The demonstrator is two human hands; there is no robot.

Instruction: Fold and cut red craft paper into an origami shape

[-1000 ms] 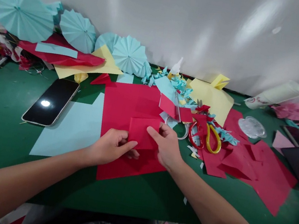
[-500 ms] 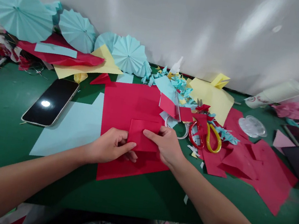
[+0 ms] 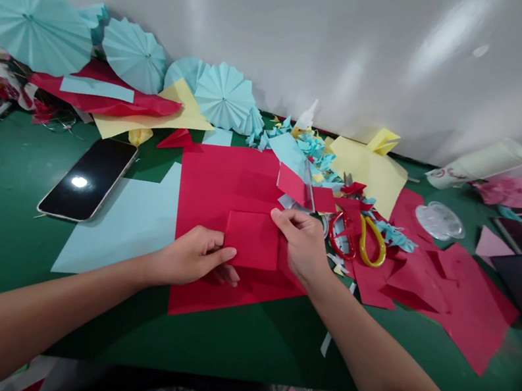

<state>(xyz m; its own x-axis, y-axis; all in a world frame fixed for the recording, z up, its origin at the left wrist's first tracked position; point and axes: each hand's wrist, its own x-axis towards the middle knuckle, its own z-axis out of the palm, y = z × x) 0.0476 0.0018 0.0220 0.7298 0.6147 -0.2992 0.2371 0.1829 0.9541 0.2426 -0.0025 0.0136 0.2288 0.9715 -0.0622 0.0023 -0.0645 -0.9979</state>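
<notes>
A small folded square of red paper (image 3: 252, 241) is held above a larger red sheet (image 3: 229, 177) on the green table. My left hand (image 3: 198, 253) grips the square's left edge, thumb on top and the other fingers beneath. At the upper right corner of the square, my right hand (image 3: 301, 239) pinches with thumb and forefinger. Under the left side of the red sheet lies a light blue sheet (image 3: 125, 226). Scissors with a red and a yellow handle (image 3: 373, 242) rest to the right of my right hand, partly covered by red scraps.
A phone (image 3: 88, 180) lies on the left. Pleated light blue paper rosettes (image 3: 225, 96) lean along the wall. Blue snippets (image 3: 317, 145), a yellow sheet (image 3: 370, 170) and red paper pieces (image 3: 464, 296) lie at the back and right. A white cup (image 3: 481, 164) lies tipped at the back right.
My right thumb has slid from the top face of the red square to its upper right corner, uncovering the face. The left hand keeps its grip.
</notes>
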